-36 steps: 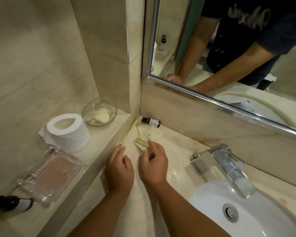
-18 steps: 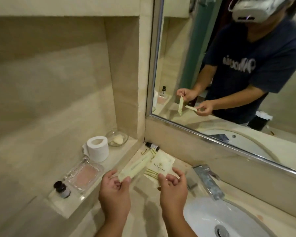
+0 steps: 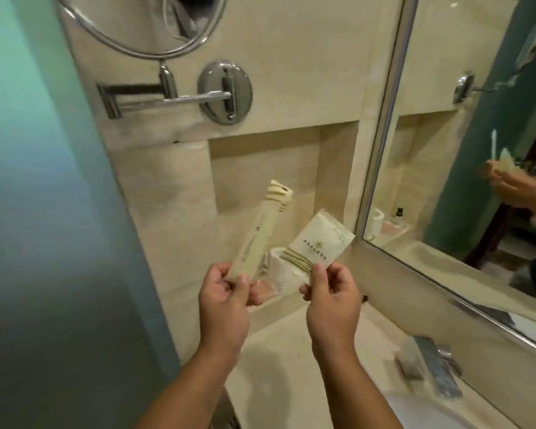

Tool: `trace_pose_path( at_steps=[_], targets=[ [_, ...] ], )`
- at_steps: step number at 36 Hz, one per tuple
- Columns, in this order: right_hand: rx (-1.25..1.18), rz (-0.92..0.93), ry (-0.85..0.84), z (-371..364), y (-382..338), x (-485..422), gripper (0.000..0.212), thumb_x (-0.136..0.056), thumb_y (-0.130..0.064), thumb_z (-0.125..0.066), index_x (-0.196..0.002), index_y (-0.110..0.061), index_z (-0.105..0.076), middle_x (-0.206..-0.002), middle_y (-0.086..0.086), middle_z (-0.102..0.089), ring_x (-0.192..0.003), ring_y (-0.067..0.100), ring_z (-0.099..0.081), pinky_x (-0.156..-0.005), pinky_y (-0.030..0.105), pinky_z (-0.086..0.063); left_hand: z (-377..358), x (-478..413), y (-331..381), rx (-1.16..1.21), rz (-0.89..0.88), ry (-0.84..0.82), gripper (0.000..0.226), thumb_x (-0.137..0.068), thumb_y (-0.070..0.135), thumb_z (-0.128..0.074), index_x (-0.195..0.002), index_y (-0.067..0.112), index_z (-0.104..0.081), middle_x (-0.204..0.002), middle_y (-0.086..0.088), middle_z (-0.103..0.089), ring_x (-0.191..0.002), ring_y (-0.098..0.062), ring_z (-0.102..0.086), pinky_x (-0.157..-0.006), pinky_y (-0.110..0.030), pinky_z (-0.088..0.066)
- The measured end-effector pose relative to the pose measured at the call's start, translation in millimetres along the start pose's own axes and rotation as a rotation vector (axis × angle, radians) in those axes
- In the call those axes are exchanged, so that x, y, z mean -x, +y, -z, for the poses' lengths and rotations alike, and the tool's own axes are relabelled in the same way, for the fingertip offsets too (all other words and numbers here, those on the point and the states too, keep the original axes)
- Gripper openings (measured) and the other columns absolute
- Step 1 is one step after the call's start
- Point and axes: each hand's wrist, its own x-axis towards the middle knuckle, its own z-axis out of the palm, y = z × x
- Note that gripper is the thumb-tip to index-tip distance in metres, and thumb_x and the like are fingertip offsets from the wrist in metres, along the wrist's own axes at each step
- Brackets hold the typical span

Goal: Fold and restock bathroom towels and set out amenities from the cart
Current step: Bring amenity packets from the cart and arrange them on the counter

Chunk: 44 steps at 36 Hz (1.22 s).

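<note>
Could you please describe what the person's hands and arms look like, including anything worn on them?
Both hands are bare: the left hand and the right hand wear no gloves, and no rings show. The left forearm and the right forearm are uncovered down to the bottom edge of the picture, with no sleeve, watch or bracelet in view.

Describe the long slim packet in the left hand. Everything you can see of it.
The long slim packet is a pale cream wrapper, paper-like, with olive-green stripes across its upper end and small print down its length, too blurred to read. The left hand pinches its lower end between thumb and fingers, in the air before the wall niche, top leaning right. It does not touch the square sachet in the right hand.
</note>
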Motion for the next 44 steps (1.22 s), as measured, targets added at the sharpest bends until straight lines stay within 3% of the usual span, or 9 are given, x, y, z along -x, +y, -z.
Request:
trace_pose_path(
  at_steps=[6,12,22,35,40,44],
  targets=[
    [-0.139,-0.02,-0.326,-63.1,-32.2,58.4,0.02,-0.104,-0.014,-0.056,-0.085,-0.009,-0.056,-0.073,-0.006,-0.067,-0.061,0.018,-0.059,-0.054,0.024,-0.049,74.6,26.8,51.0,-0.018,-0.11,0.16,0.009,-0.107,0.0,-0.045,-0.103,0.006,-0.051,-0.066,-0.009,-0.064,-0.051,-0.016,-0.054,-0.046,-0.026,-0.048],
    [-0.228,-0.067,-0.635,-127.8,-54.4,139.6,0.014,-0.105,-0.013,-0.054,-0.093,-0.006,-0.057,-0.082,0.002,-0.073,-0.061,0.012,-0.058,-0.056,0.027,-0.052,166.7,58.8,98.0,-0.09,-0.165,0.35,0.019,-0.11,0.009,-0.039,-0.103,0.009,-0.057,-0.064,-0.012,-0.065,-0.047,-0.018,-0.054,-0.041,-0.024,-0.044],
    [-0.303,-0.112,-1.055,-225.0,-93.3,321.6,0.008,-0.104,-0.016,-0.057,-0.099,-0.015,-0.063,-0.078,-0.003,-0.073,-0.061,0.009,-0.059,-0.057,0.027,-0.053,330.4,146.6,176.1,-0.136,-0.317,0.753,0.03,-0.111,0.009,-0.038,-0.101,0.009,-0.066,-0.063,-0.013,-0.066,-0.05,-0.017,-0.055,-0.044,-0.024,-0.043],
    [-0.413,-0.236,-1.422,-314.9,-135.6,627.1,0.007,-0.104,-0.014,-0.056,-0.102,-0.013,-0.063,-0.081,0.003,-0.073,-0.062,0.013,-0.059,-0.056,0.025,-0.052,583.3,293.1,271.1,-0.241,-0.451,1.23,0.028,-0.112,0.013,-0.038,-0.101,0.01,-0.063,-0.059,-0.007,-0.062,-0.047,-0.015,-0.05,-0.047,-0.025,-0.042],
    [-0.431,-0.252,-1.56,-340.4,-146.2,732.3,0.006,-0.104,-0.015,-0.057,-0.102,-0.013,-0.063,-0.075,0.006,-0.071,-0.06,0.016,-0.059,-0.061,0.035,-0.051,662.2,353.1,303.9,-0.295,-0.492,1.364,0.028,-0.112,0.017,-0.038,-0.105,0.015,-0.065,-0.063,-0.009,-0.063,-0.049,-0.017,-0.051,-0.048,-0.024,-0.041],
    [-0.459,-0.247,-1.66,-363.1,-151.0,806.3,0.007,-0.104,-0.014,-0.057,-0.101,-0.015,-0.063,-0.078,0.006,-0.072,-0.06,0.013,-0.06,-0.06,0.033,-0.052,721.3,390.1,325.0,-0.311,-0.529,1.511,0.028,-0.112,0.016,-0.038,-0.106,0.017,-0.066,-0.062,-0.007,-0.064,-0.049,-0.017,-0.051,-0.047,-0.023,-0.041]
  ],
)
